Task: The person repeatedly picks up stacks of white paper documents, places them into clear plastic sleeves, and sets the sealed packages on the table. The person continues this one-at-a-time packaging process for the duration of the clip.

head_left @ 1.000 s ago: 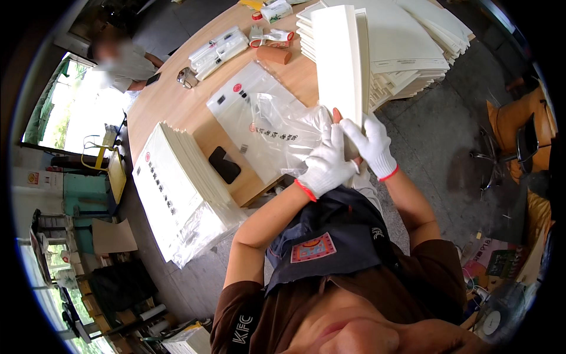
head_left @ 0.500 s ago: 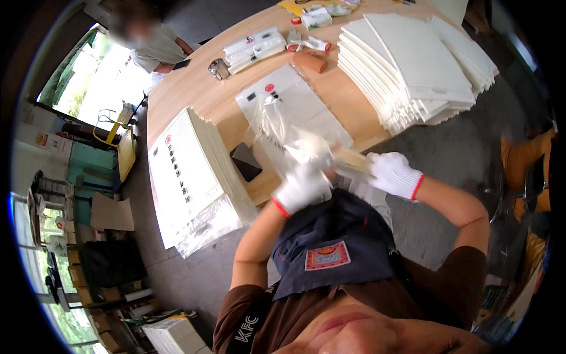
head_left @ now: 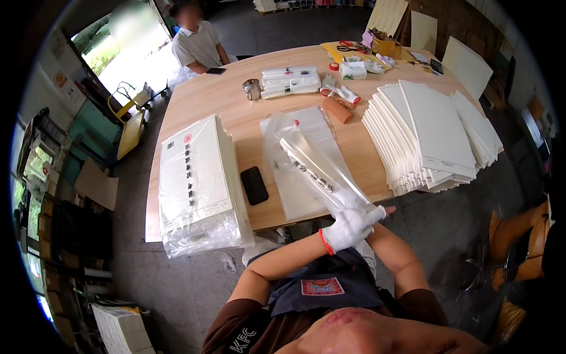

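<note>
My left hand, in a white knit glove with a red cuff, is closed round the near end of a clear plastic bag. A white board with dark print shows inside the bag, tilted up and pointing away from me. My right hand is at that same end, mostly hidden behind the left one; one bare fingertip sticks out, and its grip does not show. Below the bag lies a flat stack of clear bags. To the left stands a pile of bagged white boards, with a black phone beside it.
Fanned white boards fill the table's right side. Farther back are rolled plastic packs, a metal cup, a brown block, spare gloves and a tissue pack. A person sits at the far left.
My hands have come together at the bag's near end; the right hand has moved left, behind the left one. The board now lies lengthwise inside the bag. The view has tilted up.
</note>
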`<state>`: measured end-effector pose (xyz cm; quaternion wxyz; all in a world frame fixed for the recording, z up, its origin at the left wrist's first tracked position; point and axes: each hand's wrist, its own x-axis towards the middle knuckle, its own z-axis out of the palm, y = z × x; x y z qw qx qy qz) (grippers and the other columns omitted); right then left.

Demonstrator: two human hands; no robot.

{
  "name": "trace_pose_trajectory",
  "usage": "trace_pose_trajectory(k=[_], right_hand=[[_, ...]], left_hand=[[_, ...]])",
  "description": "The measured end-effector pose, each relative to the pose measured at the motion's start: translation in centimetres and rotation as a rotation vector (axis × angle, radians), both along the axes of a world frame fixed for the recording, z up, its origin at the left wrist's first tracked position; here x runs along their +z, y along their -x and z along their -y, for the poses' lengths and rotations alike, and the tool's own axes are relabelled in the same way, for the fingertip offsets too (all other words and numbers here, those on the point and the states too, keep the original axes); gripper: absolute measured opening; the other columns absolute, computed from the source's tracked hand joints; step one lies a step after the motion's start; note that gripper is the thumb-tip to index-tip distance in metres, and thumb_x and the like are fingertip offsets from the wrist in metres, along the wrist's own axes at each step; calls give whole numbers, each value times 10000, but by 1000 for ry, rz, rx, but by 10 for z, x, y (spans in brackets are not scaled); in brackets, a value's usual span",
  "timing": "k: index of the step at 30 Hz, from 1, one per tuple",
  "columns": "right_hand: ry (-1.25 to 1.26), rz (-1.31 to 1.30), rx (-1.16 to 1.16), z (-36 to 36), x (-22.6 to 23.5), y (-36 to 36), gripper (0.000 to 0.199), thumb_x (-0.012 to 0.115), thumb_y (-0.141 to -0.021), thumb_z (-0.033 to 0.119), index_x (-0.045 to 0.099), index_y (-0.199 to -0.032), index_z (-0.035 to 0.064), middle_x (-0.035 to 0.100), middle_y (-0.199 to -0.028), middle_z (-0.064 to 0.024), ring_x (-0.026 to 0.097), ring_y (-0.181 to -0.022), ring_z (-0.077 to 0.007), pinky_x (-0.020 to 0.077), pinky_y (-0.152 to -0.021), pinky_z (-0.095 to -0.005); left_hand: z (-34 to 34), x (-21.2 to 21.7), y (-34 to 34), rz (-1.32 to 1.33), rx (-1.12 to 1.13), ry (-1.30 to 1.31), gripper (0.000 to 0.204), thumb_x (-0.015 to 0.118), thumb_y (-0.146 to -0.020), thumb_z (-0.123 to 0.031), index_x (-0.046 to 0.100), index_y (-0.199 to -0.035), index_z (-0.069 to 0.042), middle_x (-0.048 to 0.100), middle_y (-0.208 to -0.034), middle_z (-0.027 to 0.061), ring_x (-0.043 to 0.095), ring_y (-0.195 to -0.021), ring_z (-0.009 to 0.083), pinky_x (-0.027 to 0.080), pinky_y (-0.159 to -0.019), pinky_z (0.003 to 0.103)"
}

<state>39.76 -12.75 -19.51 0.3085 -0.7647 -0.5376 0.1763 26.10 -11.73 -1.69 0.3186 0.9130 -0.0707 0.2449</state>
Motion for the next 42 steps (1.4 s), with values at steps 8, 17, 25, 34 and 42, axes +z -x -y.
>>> trace_pose_trajectory(k=[8,17,25,34,42], right_hand=[[-313,434,-12,96,116,95,504,684,-719,143,546,-1199,80,510,-1243,-115,504,-1122,-314,397,-962,-416],[183,599,-174,107,49,51,210,538,-845,300,546,-831,91,600,-578,-106,608,-480,-276,457,-425,-440],[310,542,-1,168,93,102,238,507,-847,254,538,-677,91,567,-507,-76,568,-391,-236,431,-362,-411],[153,770,235,171,84,108,113,541,-743,180,557,-634,151,520,-476,-20,550,-396,-188,362,-315,-390],[288,204,258,184,36,76,194,508,-813,198,651,-703,125,615,-599,-75,598,-498,-266,451,-468,-435]], left_hand=[[-46,-85,54,-127,362,406,315,566,-743,17,644,-1021,-110,668,-774,65,660,-656,235,519,-574,343],[-62,-171,162,-113,899,-125,193,701,-693,-82,598,-856,-99,556,-767,82,564,-693,281,445,-575,368],[18,-163,243,-106,962,824,209,715,-750,17,526,-759,-71,533,-658,-20,462,-568,41,398,-522,210],[-5,-137,219,-124,778,537,208,692,-690,-14,492,-719,-62,502,-647,63,496,-570,156,423,-550,270],[-11,-178,256,-340,784,350,199,659,-730,-113,507,-856,-104,540,-757,93,591,-685,273,465,-596,381]])
